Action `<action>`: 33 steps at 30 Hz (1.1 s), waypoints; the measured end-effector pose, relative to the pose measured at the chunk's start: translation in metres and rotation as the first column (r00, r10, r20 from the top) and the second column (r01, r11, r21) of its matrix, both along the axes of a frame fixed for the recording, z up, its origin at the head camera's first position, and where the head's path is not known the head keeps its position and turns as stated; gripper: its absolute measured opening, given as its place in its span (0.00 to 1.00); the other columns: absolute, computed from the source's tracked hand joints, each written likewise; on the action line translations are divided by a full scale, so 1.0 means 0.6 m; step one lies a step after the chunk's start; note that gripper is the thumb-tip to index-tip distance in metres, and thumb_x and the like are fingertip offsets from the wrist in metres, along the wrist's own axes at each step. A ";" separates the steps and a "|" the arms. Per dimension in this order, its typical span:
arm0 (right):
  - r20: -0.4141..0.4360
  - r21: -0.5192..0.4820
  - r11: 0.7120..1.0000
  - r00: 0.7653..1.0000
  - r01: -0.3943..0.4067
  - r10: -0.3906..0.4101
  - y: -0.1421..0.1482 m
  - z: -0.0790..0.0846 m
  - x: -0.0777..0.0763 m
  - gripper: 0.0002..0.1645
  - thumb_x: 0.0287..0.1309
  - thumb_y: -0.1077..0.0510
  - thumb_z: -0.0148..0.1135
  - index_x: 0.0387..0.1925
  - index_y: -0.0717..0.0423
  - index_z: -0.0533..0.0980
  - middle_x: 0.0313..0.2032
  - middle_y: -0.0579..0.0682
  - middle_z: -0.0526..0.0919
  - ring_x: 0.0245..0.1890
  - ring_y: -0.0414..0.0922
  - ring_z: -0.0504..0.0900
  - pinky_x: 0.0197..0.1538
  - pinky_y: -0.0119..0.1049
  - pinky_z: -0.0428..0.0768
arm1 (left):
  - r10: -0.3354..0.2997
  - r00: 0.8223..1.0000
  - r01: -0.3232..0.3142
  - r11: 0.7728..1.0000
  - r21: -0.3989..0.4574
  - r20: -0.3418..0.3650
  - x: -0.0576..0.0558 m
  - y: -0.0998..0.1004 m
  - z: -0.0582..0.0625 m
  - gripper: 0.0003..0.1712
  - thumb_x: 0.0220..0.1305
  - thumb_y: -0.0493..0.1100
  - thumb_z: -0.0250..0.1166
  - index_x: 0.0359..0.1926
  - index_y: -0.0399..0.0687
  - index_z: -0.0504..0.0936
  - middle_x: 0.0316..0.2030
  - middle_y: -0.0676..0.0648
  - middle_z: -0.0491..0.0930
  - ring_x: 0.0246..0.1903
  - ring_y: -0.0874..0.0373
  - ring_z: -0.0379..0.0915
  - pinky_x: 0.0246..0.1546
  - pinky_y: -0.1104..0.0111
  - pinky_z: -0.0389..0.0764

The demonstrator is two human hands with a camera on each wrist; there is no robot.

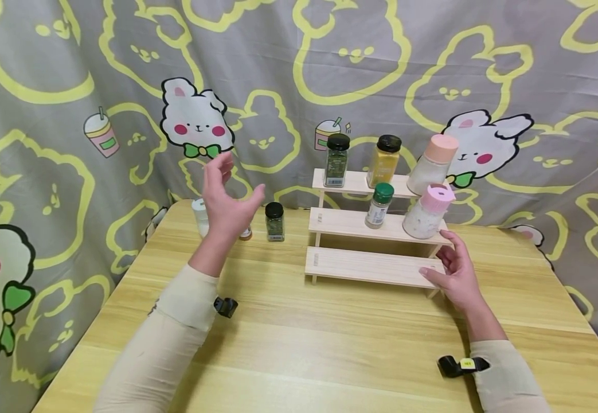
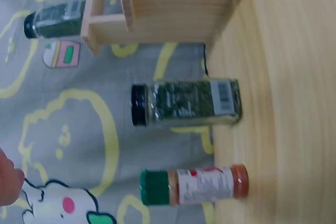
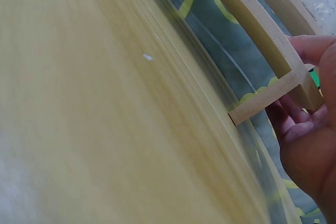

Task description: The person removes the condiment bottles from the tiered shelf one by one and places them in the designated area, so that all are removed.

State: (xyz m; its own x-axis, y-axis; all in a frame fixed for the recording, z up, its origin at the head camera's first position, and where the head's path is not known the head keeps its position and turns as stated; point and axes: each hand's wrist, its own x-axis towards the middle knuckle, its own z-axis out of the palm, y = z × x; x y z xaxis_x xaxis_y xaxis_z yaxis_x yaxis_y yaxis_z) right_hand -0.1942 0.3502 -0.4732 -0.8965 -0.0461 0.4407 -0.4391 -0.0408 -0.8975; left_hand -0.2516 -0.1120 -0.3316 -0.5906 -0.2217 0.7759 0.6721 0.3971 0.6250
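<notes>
My left hand [image 1: 230, 205] is raised over the table's left side, fingers spread and thumb apart, holding nothing. Close by stands a black-capped jar of dried green herbs [image 1: 275, 223]. Behind the hand, a green-capped spice bottle [image 2: 206, 185] with reddish-brown contents is mostly hidden in the head view. My right hand [image 1: 457, 275] grips the right end of a three-tier wooden rack [image 1: 366, 266], thumb on the lowest shelf and fingers curled around behind. The middle shelf bears a small green-capped bottle [image 1: 378, 207] and a pink-lidded jar [image 1: 425, 218].
On the top shelf stand a black-capped herb jar [image 1: 336, 163], a black-capped jar of yellow powder [image 1: 384, 163] and a pale-pink-capped jar [image 1: 429, 169]. A white-lidded container [image 1: 199, 215] sits at the table's far left. A patterned curtain [image 1: 273, 51] hangs behind the table [image 1: 340, 344].
</notes>
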 end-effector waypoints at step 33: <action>-0.014 -0.018 1.000 1.000 -0.008 0.007 0.000 -0.004 -0.005 0.58 0.38 0.92 0.59 0.73 0.62 0.56 0.55 0.65 0.74 0.55 0.51 0.74 0.57 0.32 0.74 | -0.215 0.969 0.210 0.976 -0.057 -0.124 0.002 0.143 0.006 0.44 0.42 0.32 0.77 0.63 0.36 0.69 0.55 0.39 0.71 0.54 0.46 0.69 0.58 0.60 0.73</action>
State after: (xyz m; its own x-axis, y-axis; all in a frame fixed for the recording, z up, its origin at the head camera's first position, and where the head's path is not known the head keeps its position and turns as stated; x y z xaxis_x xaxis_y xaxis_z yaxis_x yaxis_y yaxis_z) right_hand -0.1973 0.3505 -0.4755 -0.8897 -0.0447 0.4544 -0.4516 -0.0605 -0.8902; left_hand -0.2502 -0.0260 -0.3278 -0.5149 -0.0666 0.8547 0.8178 0.2610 0.5130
